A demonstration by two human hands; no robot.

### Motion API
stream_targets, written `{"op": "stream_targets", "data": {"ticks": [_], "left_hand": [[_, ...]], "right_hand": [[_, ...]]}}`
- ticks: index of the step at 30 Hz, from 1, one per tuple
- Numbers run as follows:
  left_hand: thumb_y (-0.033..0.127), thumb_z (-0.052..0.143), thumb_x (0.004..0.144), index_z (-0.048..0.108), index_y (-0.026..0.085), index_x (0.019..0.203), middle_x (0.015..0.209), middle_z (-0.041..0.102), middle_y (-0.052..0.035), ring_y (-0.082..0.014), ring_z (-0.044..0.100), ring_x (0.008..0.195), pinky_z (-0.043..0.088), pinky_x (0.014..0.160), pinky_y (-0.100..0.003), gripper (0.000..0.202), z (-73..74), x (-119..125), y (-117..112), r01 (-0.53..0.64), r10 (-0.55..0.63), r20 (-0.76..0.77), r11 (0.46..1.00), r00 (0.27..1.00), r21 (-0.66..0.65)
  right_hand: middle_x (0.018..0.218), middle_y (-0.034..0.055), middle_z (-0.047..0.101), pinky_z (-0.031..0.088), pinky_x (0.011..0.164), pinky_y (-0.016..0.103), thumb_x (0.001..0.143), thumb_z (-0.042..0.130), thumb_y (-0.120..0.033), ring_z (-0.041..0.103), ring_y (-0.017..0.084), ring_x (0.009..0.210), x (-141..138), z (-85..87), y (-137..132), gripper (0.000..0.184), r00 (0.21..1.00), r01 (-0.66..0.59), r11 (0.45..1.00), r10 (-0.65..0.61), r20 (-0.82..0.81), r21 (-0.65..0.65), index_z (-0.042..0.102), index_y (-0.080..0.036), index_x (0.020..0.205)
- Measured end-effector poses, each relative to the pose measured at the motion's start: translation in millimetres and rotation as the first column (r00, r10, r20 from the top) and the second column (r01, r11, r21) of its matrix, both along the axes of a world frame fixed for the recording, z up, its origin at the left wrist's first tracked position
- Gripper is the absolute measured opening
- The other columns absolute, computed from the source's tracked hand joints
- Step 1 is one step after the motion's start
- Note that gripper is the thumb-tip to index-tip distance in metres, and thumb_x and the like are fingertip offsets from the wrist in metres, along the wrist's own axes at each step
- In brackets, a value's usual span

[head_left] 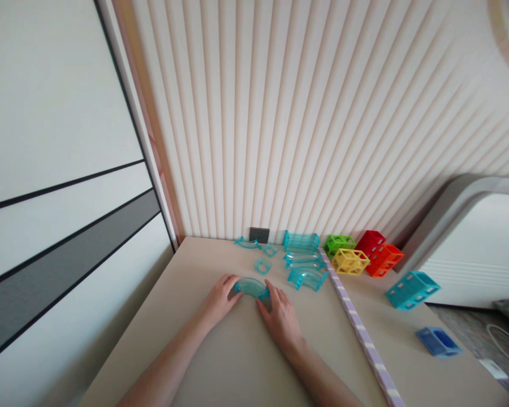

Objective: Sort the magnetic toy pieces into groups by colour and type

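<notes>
A curved, see-through teal track piece (pixel 251 288) is held level between my two hands, over or on the table. My left hand (pixel 221 299) has thumb and fingers closed round its left end. At the other end, my right hand (pixel 279 311) grips it the same way. Just beyond lie two small square teal pieces with round holes, the nearer square piece (pixel 262 265) and the farther square piece (pixel 270 250). A wavy teal track piece (pixel 248 243) rests by the wall.
Several teal track pieces (pixel 304 259) lie right of my hands, beside a purple-and-white striped strip (pixel 360 328). Past the strip stand green (pixel 339 244), yellow (pixel 350 261), red (pixel 370 242), orange (pixel 384 260), teal (pixel 412 290) and blue blocks (pixel 438 342). A ribbed wall with a socket (pixel 259 234) bounds the table.
</notes>
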State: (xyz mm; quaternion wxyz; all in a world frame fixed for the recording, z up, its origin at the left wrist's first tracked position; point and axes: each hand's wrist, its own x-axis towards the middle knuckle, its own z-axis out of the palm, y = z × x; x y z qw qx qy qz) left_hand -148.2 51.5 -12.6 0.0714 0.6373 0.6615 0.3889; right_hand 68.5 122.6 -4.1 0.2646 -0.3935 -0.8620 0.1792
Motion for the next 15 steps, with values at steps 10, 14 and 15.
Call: {"op": "stream_targets", "data": {"ticks": [10,14,15], "left_hand": [[0.005,0.069,0.081,0.063,0.026,0.123,0.117,0.072,-0.006,-0.0245,0.07,0.111,0.056,0.101,-0.043,0.047,0.7,1.8,-0.3,-0.017,0.018,0.019,0.999,1.0,-0.044],[0.008,0.071,0.08,0.059,0.025,0.13,0.122,0.071,-0.0077,-0.0258,0.069,0.114,0.055,0.103,-0.045,0.055,-3.0,1.6,-0.9,-0.039,0.04,0.025,0.998,0.999,-0.052],[0.009,0.071,0.08,0.058,0.025,0.132,0.124,0.07,-0.0083,-0.026,0.069,0.115,0.055,0.103,-0.046,0.057,-4.3,1.4,-1.0,-0.043,0.044,0.026,0.998,0.999,-0.054]], "right_hand": [[0.126,0.014,0.072,0.054,0.1,0.043,0.092,0.065,-0.031,0.069,0.029,0.115,1.8,-0.7,-3.4,0.054,0.999,0.007,0.997,-0.011,0.046,0.076,0.052,-0.019,0.144],[0.131,0.0152,0.069,0.052,0.1,0.046,0.093,0.064,-0.038,0.065,0.031,0.119,4.4,21.4,-6.7,0.047,1.0,-0.006,0.973,0.007,-0.004,0.229,0.059,-0.018,0.135],[0.129,0.0148,0.069,0.051,0.1,0.045,0.094,0.062,-0.038,0.064,0.03,0.118,1.5,31.9,-5.7,0.042,1.0,-0.003,0.966,0.005,-0.006,0.259,0.061,-0.018,0.131]]}}
